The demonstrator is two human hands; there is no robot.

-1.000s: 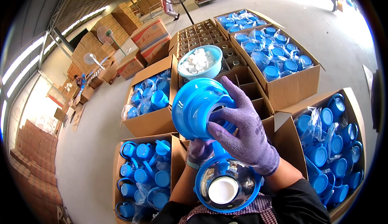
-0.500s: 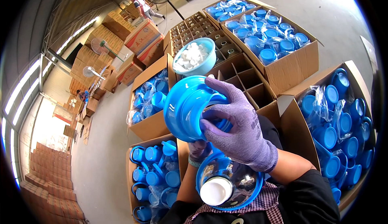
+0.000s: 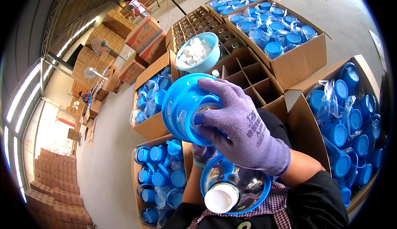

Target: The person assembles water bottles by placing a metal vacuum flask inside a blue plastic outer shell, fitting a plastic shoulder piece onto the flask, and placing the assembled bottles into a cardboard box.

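Purple-gloved, having an open brown cardboard carton (image 3: 187, 156) of blue plastic cups (image 3: 159, 179) left of the hands; holding a glossy blue, stepped plastic ring (image 3: 177, 110) above the left hand (image 3: 202, 151); hiding that hand mostly, cannot tell its grip; showing a shiny, blue-rimmed, white-capped vessel (image 3: 249, 183) below; gripping the ring's open end with the right hand (image 3: 240, 130), fingers half curled.

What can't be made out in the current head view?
All in the head view:
Left hand: mostly hidden behind the blue plastic piece; grip unclear.
Interior of that piece: largely covered by the right hand.
Lower-left carton: near end cut off by the lower edge.
Worker at top: too small for detail.
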